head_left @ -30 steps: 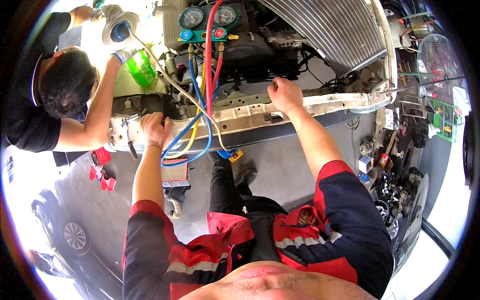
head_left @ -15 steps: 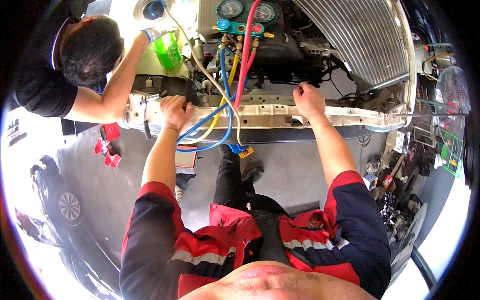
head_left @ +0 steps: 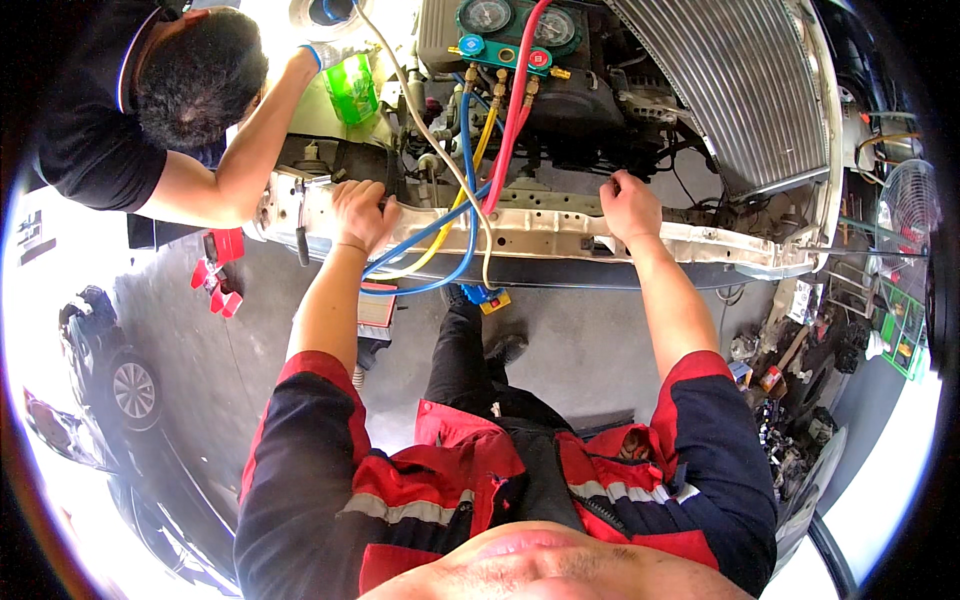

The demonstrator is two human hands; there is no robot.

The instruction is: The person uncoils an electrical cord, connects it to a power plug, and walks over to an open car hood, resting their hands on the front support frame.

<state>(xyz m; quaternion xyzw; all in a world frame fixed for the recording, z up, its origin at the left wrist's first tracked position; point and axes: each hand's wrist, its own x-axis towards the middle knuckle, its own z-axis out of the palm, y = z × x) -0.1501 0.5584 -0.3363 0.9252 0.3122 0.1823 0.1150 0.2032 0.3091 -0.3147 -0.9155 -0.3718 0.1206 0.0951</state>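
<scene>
Both hands on front crossmember (head_left: pixel 540 232), left hand (head_left: pixel 362 212), right hand (head_left: pixel 628 205)

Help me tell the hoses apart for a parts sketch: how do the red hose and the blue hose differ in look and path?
The red hose runs nearly straight down from the gauge set; the blue hose drops, then curls into a loop below the front rail. The red hose ends near the rail; the blue hose sweeps left toward the left hand. Both hang from brass fittings under the gauges.
</scene>
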